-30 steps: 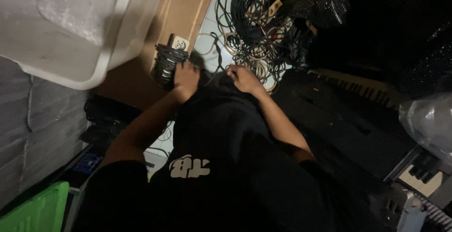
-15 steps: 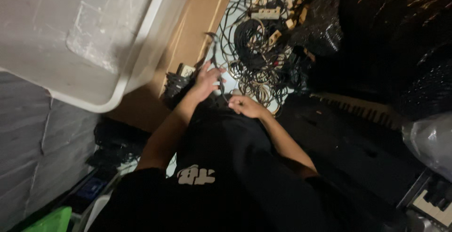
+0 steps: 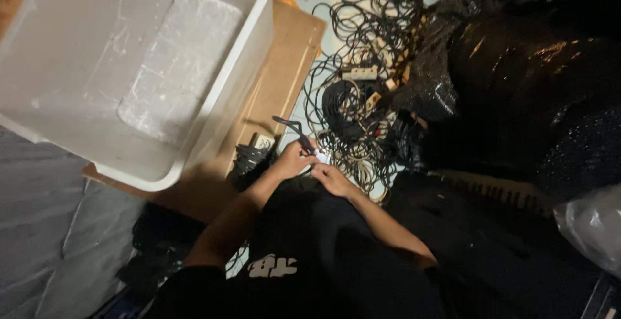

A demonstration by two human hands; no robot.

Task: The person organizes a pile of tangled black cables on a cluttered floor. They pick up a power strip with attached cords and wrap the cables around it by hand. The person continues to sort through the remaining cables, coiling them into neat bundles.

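Head view: tangled cables [image 3: 362, 92] cover the floor beside a white tub [image 3: 213, 131]

Empty white plastic tub [image 3: 77, 66] sat top-left, on a brown cardboard sheet [image 3: 284, 66]. Black plastic bags [image 3: 517, 79] filled the right side; clear plastic bag [image 3: 592, 228] at the right edge.
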